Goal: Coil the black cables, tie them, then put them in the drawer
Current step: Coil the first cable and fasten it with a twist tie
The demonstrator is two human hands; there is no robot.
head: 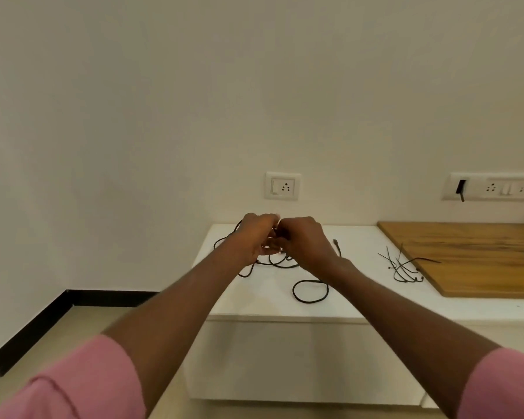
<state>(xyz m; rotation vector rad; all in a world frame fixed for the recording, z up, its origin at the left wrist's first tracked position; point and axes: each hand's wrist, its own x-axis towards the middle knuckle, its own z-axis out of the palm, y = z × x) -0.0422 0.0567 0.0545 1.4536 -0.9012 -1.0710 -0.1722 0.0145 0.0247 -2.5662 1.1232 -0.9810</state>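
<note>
Pink sleeves (82, 385) sit closest to the lens at 7 and 5 o'clock, and your two forearms run up from them to meet over the white surface (354, 300). Your left hand (256, 237) and right hand (303, 238) are pressed together, and the fingers (270, 251) of both curl around the black cables (280, 263) at the middle of the surface. I judge you are in the coiling step: one loose loop (310, 291) lies at 6 o'clock from your hands, more strands at 9 o'clock. Next you need to gather the slack into even turns, then reach for the cable ties (404, 267) at 3 o'clock, beside the wooden board (478, 258). Your knuckles hide the exact grip and how many turns are made. No drawer handle or opening is clear to see; the white front (285, 358) below may be it
</note>
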